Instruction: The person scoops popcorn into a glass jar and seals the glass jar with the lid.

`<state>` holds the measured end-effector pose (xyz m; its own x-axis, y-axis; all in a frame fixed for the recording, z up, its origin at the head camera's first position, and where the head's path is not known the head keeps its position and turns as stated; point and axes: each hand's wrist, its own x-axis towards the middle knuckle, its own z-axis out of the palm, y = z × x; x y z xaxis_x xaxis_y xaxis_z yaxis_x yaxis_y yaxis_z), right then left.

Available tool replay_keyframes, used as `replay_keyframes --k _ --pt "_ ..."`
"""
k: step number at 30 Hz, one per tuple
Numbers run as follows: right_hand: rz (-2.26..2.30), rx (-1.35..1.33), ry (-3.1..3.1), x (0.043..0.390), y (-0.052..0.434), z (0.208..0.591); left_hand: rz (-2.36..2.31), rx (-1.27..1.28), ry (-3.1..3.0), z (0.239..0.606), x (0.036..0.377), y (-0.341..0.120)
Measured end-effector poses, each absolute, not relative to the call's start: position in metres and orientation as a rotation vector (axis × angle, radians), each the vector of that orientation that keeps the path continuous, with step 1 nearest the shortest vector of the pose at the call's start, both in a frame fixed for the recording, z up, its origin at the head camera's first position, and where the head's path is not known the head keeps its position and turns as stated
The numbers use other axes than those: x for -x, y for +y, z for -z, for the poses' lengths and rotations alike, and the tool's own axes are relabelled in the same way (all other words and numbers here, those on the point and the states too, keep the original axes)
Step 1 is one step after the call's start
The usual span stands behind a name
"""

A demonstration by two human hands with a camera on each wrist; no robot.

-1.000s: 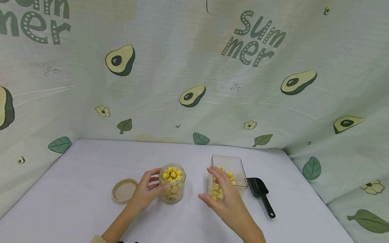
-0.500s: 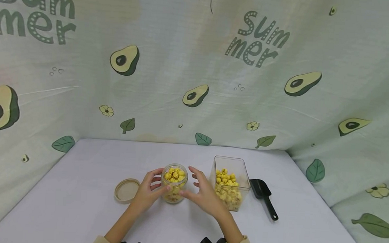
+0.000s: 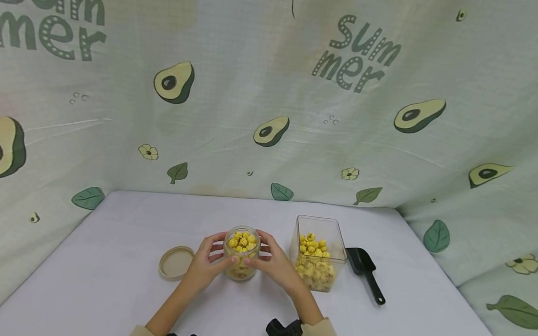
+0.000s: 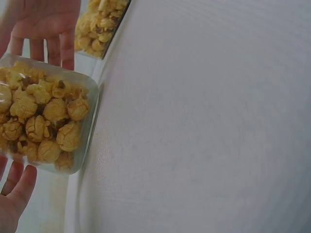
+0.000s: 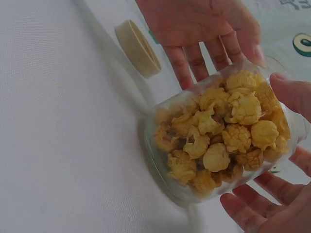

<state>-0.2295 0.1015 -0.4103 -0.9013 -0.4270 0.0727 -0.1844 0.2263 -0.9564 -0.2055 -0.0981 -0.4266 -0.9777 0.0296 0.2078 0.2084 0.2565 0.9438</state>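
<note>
A small clear jar (image 3: pixel 241 253) filled to the rim with yellow popcorn stands lidless on the white table (image 3: pixel 110 291). My left hand (image 3: pixel 205 263) grips its left side, thumb and fingers curled round the glass. From the other side my right hand (image 3: pixel 275 264) cups it the same way. In the right wrist view the jar (image 5: pixel 221 138) sits between my right thumb and fingers (image 5: pixel 252 211), with the left hand's fingers (image 5: pixel 194 53) behind it. The left wrist view shows the jar (image 4: pixel 41 121) from the side and the right hand's fingers (image 4: pixel 48 43) on it.
A clear rectangular tub (image 3: pixel 316 258) half full of popcorn stands just right of the jar. A black scoop (image 3: pixel 365 273) lies right of the tub. The jar's beige lid (image 3: pixel 176 262) lies on the table to the left. Avocado-print cloth walls off the back and sides.
My right hand has left the rectangular tub, crossed leftward and closed round the jar's right side. The left hand has kept its hold on the jar.
</note>
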Motion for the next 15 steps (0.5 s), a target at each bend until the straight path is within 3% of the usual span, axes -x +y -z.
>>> replay_keyframes --k 15 --pt "1.824 0.551 2.253 0.2321 0.0955 0.4199 1.820 0.227 -2.378 0.4226 0.2054 -0.0981"
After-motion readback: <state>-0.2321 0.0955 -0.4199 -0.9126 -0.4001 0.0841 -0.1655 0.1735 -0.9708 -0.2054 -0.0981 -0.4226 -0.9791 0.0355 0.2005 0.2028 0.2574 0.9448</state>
